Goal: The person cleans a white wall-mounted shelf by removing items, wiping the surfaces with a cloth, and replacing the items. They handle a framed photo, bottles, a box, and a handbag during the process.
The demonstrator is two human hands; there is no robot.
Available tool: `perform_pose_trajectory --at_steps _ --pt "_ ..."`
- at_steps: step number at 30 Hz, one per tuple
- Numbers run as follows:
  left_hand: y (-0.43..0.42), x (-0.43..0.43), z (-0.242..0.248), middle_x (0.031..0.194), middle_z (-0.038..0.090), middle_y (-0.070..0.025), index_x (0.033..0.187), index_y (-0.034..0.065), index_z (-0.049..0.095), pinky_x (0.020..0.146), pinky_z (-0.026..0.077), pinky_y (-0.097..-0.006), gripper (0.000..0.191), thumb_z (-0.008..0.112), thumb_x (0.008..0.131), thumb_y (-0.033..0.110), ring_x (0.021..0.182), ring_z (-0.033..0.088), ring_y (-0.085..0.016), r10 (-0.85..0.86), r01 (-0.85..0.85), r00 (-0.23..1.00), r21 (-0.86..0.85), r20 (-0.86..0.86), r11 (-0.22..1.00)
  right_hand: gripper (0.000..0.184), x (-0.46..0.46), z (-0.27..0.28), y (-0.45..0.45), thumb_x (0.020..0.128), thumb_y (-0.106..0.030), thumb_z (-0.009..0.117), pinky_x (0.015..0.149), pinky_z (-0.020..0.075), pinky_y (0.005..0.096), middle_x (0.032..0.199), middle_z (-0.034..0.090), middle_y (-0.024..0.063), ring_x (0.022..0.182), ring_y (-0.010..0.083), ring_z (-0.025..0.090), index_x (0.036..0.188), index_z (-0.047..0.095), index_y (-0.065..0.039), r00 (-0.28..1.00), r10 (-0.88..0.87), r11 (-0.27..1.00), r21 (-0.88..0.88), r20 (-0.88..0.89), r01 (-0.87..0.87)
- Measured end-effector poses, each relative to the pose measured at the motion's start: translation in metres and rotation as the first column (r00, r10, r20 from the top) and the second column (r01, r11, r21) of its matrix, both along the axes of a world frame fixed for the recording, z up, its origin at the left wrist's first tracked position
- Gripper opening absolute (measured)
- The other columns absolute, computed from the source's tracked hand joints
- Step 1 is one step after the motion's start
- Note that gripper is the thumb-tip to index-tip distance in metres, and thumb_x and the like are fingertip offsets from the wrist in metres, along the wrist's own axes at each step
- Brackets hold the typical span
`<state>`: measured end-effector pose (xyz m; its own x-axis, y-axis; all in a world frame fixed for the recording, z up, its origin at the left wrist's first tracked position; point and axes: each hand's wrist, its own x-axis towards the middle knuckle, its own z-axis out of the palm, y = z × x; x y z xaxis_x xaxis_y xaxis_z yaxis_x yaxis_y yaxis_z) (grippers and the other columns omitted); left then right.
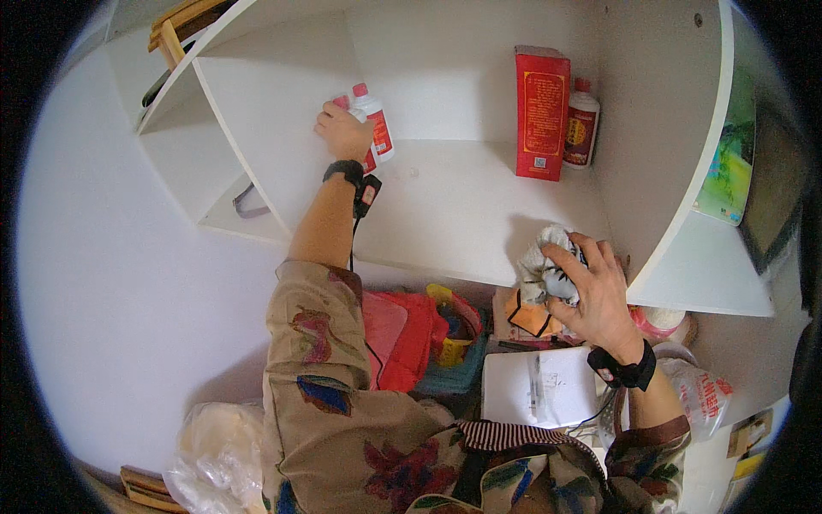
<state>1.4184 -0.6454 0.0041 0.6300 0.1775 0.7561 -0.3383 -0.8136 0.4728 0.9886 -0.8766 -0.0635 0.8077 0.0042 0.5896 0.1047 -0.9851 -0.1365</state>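
Observation:
My left hand (345,133) is wrapped around a white bottle with a red cap (340,101) at the left of a white shelf compartment. Much of that bottle is hidden behind my fingers. Just beside it stands a second white bottle (380,132) with a red cap and red label. Over the front edge of the shelf board (443,212), my right hand (596,292) grips a crumpled grey-and-white cloth (546,263). Toward the back right stand a tall red carton (541,119) bearing writing and a bottle with a dark red label (582,128), partly behind it.
Upright white panels (661,128) bound the compartment. Below the shelf are a red bag (401,334), a white box (539,389) and a printed plastic bag (703,392). A glasses-like strap (250,202) lies in the left side compartment. Clear plastic bags (221,456) sit at lower left.

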Motion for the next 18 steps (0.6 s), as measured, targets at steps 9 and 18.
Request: perform_pose_trajectory --at_steps 9,18 --pt "0.018 0.011 0.002 0.124 0.055 -0.0223 0.125 -0.0047 0.051 0.106 0.037 -0.0489 0.084 0.089 0.061 0.035 0.119 0.05 -0.039 -0.114 0.117 0.99 0.028 -0.077 0.993 0.064 -0.001 0.001 0.001 0.067 -0.019 0.074 0.095 0.0499 0.0507 0.131 0.056 0.02 0.108 0.0397 0.055 0.13 0.065 -0.015 0.999 0.016 1.0 0.017 0.036 -0.016" --pt "-0.014 -0.091 0.018 0.119 0.068 -0.0211 0.141 0.0041 0.043 0.091 0.058 -0.0412 0.088 0.089 0.071 0.032 0.106 0.07 -0.03 -0.587 0.596 0.795 0.015 -0.153 0.803 0.065 -0.001 -0.002 -0.004 0.07 -0.03 0.078 0.082 0.0516 0.0532 0.127 0.056 0.0182 0.108 0.0394 0.055 0.133 0.062 -0.022 0.999 0.015 1.0 -0.025 0.037 -0.014"
